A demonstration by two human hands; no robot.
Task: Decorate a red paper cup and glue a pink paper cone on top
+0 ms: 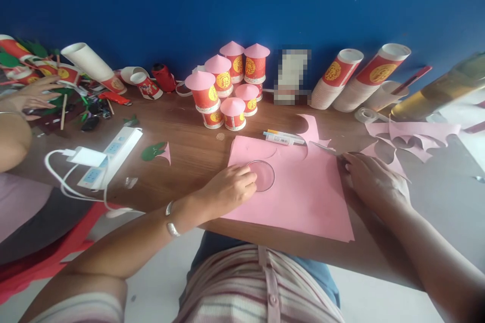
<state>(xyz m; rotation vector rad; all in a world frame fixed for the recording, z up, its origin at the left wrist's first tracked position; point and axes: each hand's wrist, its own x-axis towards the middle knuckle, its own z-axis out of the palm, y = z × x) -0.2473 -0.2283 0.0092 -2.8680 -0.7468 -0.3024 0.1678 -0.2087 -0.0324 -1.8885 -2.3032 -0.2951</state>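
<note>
A clear round disc with a dark rim (264, 175) lies on the pink paper sheets (303, 186), its left edge under the fingers of my left hand (235, 186). Those fingers are bent and closed on the rim. Faint curved lines show on the paper above it. On the table just past the paper's right edge rests my right hand (377, 179), fingers loosely bent and partly hidden; nothing shows in it. Two pens (283, 138) lie across the paper's top edge, beside a cut-out pink scrap (310, 128).
Red paper cups with pink cone roofs (227, 86) stand stacked at the back. Cup stacks (341, 75) lean right of them, near pink offcuts (413, 139) and a tape roll (366, 115). A power strip (113, 154) with cables lies left, near another person's hand (38, 93).
</note>
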